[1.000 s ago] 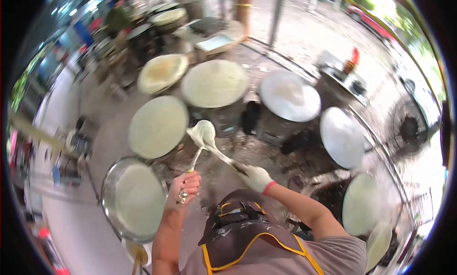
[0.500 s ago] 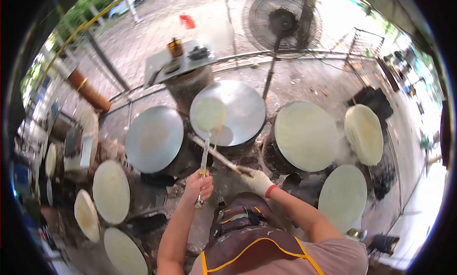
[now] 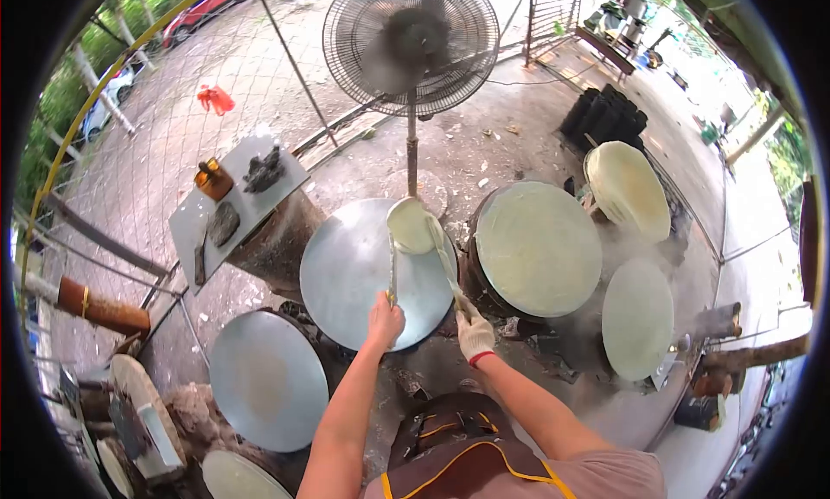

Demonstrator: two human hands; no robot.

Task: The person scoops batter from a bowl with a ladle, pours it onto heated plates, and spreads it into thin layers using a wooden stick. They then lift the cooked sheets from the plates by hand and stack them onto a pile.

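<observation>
My left hand is bare and grips the metal handle of a ladle whose bowl, full of pale batter, hangs over the far part of a bare grey round griddle. My right hand wears a white glove with a red cuff and grips a thin stick that reaches up beside the ladle's bowl. Both hands are over the near edge of that griddle.
Batter-covered griddles steam at the right, with two more beyond. Another bare griddle lies at the lower left. A standing fan is behind, and a small table with a bottle stands at the left.
The view has swung further right. The ladle and stick have moved onto the bare griddle in front of the fan, and both hands have stretched forward.
</observation>
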